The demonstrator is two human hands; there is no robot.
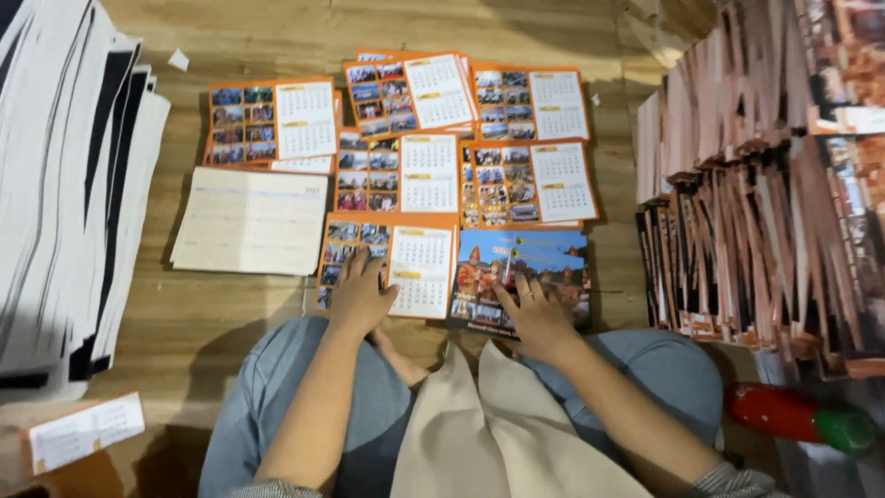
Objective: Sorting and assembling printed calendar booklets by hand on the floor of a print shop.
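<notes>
Calendar pages everywhere, spread on a wooden floor [230, 37] in separate little piles, which looks like sorting by page so each one can be grabbed in turn. The person sits on the floor with knees apart, so everything lies within arm's reach. The left hand [359, 293] lies flat on the nearest orange calendar sheet [406, 267], fingers slightly spread and pressed down on its photo half, probably to keep the top sheet from sliding or to peel it off the pile. The right hand [533, 309] rests on the colourful cover sheet [535, 263] just beside it, fingers loosely spread with the tips on the print; I can't tell if it's pinching an edge or only touching. Both piles sit right in front of the knees, touching each other. Farther out are more orange piles [433, 138] in rows, overlapping a bit, plus a pale sheet [249, 221] lying plain side up to the left. Big fanned stacks of printed sheets [756, 184] stand at the right, a black-and-white stack [64, 184] at the left, and a red bottle with green cap [797, 415] lies by the right knee.
</notes>
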